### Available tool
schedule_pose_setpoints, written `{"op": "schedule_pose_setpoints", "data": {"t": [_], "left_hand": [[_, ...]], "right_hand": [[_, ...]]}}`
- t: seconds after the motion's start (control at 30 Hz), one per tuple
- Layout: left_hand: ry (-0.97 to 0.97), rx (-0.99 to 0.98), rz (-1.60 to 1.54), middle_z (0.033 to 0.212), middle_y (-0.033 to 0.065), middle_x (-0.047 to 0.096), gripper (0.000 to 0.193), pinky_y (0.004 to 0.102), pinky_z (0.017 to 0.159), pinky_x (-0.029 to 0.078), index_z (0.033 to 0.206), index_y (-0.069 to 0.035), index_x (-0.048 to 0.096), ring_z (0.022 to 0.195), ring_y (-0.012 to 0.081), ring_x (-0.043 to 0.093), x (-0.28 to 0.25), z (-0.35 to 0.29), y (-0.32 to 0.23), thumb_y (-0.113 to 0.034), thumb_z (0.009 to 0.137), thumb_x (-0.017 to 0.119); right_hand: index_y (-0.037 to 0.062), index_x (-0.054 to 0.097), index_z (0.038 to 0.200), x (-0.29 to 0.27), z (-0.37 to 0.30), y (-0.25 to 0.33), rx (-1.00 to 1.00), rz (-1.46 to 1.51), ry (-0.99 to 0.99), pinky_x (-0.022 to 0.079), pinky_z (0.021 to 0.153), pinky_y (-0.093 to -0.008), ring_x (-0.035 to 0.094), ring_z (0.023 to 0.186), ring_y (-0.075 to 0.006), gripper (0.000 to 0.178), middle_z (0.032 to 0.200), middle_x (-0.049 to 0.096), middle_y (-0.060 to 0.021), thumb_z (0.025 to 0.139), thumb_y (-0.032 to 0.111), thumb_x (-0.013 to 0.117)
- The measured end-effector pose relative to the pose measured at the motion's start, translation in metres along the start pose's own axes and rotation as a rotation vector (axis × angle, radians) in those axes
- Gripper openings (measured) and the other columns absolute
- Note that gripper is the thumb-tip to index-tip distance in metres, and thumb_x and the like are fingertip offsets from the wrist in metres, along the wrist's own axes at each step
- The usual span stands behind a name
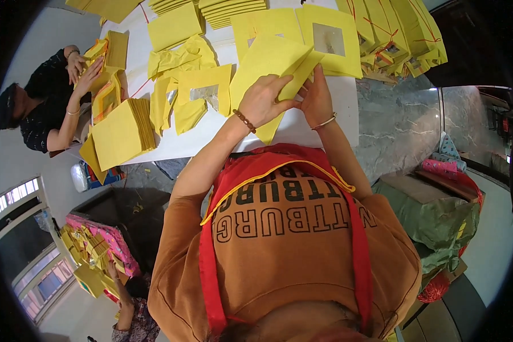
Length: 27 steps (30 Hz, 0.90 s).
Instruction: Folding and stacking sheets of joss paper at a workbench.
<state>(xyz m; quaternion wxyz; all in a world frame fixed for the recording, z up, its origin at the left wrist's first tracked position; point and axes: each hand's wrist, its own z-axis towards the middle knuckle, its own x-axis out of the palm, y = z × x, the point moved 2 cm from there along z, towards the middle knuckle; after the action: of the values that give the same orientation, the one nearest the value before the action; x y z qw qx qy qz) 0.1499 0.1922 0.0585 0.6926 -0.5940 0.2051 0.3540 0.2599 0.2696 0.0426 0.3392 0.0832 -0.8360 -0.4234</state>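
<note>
Two bare hands work on one folded yellow paper sheet (265, 61), which stands tilted above the near edge of the white-covered table (211, 142), its lower corner pointing toward the red apron (268, 157). The left hand (262, 98) holds it, fingers bent and narrow over the lower left part; the right hand (318, 101) is more upright, fingers fairly straight along the right-hand fold, though whether they pinch the paper or only brace it, I cannot tell. The paper looks light and matte, so it should not slip much; flat panels will probably bend easily and stiffen along a crease, while loose corners could tear or crumple. The best hold is likely with fingertips near the fold, avoiding a squeeze on the broad face. Just beyond lies a yellow sheet with a silvery square (328, 40), the patch smooth and shiny against duller paper. To the left are softly wrinkled yellow sheets (182, 55), a flat one with a crinkled foil patch (222, 77), and a thick yellow paper stack (117, 131) with closely layered edges. Red cords (390, 39) cross the slim yellow bundles (407, 25) at far right.
</note>
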Motion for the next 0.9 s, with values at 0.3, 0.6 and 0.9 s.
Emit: {"op": "schedule_pose_setpoints", "data": {"t": [0.3,0.6,0.9], "left_hand": [[0.020,0.042,-0.015,0.088,0.0164,0.057,0.046,0.0361,0.071,0.044,0.115,-0.005,0.050,0.081,0.0316,0.054,-0.001,-0.002,0.007,-0.020,0.074,0.063],[0.237,0.038,0.114,0.101,0.0130,0.059,0.068,0.0276,0.058,0.045,0.132,-0.026,0.035,0.058,0.0149,0.052,-0.089,0.036,-0.001,0.004,0.073,0.050],[0.459,-0.093,-0.149,0.094,0.0082,0.053,0.067,0.0215,0.059,0.044,0.135,-0.018,0.026,0.067,0.0098,0.049,-0.177,0.140,0.003,0.005,0.074,0.042]], "right_hand": [[0.0163,0.030,0.129,-0.003,0.001,-0.003,-0.011,0.015,-0.010,0.049,0.074,-0.0382,0.048,0.104,-0.0228,0.052,0.120,0.044,-0.0104,0.087,0.046,0.037],[0.0189,0.030,0.128,-0.026,0.015,-0.025,-0.064,-0.008,-0.019,0.052,0.070,-0.0335,0.057,0.091,-0.0163,0.050,0.110,0.051,-0.0042,0.084,0.004,0.047],[0.0078,0.031,0.129,-0.061,-0.030,0.045,-0.251,0.039,0.027,0.041,0.090,-0.0318,0.047,0.111,-0.0208,0.046,0.122,0.046,-0.0084,0.085,0.000,0.044]]}}
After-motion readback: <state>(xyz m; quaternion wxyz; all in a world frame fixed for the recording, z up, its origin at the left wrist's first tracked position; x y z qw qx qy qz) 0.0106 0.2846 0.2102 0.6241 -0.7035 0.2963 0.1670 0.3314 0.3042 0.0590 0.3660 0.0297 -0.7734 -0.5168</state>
